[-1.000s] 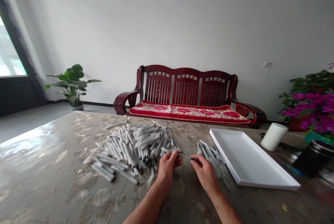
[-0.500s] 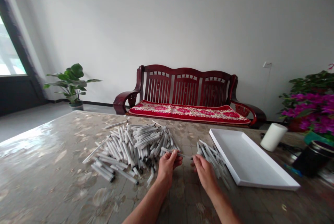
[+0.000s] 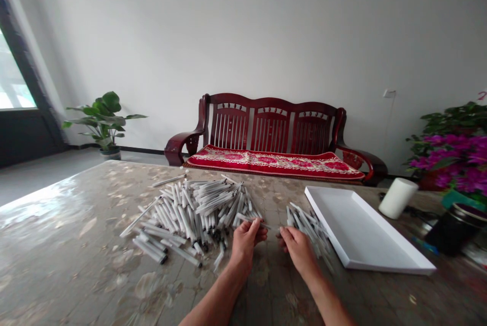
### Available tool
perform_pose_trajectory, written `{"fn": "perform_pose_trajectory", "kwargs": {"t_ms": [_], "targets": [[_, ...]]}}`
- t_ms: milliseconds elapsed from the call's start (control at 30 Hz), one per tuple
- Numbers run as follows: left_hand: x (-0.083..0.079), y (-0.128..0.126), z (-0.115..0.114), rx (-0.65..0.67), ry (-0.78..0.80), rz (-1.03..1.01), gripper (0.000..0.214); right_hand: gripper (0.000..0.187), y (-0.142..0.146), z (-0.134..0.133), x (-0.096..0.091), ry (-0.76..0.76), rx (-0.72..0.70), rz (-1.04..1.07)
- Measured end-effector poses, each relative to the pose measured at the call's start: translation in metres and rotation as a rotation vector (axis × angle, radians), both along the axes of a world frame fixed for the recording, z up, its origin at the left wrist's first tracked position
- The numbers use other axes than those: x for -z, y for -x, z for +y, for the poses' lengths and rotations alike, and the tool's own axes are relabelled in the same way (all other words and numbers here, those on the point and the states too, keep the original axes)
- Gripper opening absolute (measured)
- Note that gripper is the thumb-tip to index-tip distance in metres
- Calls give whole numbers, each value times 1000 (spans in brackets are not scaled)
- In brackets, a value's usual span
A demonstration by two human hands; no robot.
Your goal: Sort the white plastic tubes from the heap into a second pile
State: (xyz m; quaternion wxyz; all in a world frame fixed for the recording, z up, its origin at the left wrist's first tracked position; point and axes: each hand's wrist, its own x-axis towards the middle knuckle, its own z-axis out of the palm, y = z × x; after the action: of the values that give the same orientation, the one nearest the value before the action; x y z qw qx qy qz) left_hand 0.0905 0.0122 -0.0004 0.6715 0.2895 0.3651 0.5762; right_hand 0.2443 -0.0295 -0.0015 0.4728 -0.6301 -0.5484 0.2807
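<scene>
My left hand (image 3: 247, 240) is closed, with a slim whitish pen (image 3: 243, 217) pinched between thumb and fingers. The pen lies nearly level, its tip end pointing toward my right hand (image 3: 294, 244). That hand is also closed in a pinch a little to the right, a small gap away from the pen's tip; what sits between its fingers is too small to make out. Left of my left hand spreads a large heap of translucent white pens (image 3: 178, 214), many with black ends. Beside my right hand lies a smaller pile of similar pens (image 3: 304, 222).
A shallow white tray (image 3: 388, 267) stands right of the small pile, on a patterned table (image 3: 95, 280). Past it are a white cylinder (image 3: 398, 198), a dark cup (image 3: 454, 229) and purple flowers (image 3: 456, 158). A wooden bench (image 3: 270, 123) stands behind the table.
My right hand has come slightly away from the pen, and a gap now shows between its fingertips and the pen's tip. My left hand has hardly moved.
</scene>
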Motion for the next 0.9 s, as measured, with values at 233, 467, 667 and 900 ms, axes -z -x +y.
{"fn": "perform_pose_trajectory", "kwargs": {"t_ms": [233, 467, 667, 900], "targets": [[1, 6, 8, -84, 59, -50, 51, 18, -2, 1, 1, -171, 42, -129], [-2, 8, 10, -145, 35, -41, 49, 12, -11, 1, 7, -226, 155, -554], [2, 6, 8, -102, 44, -30, 49, 21, -9, 1, 5, -266, 163, -641], [5, 7, 9, -50, 59, -73, 46, 23, -11, 0, -2, -308, 123, -586]]}}
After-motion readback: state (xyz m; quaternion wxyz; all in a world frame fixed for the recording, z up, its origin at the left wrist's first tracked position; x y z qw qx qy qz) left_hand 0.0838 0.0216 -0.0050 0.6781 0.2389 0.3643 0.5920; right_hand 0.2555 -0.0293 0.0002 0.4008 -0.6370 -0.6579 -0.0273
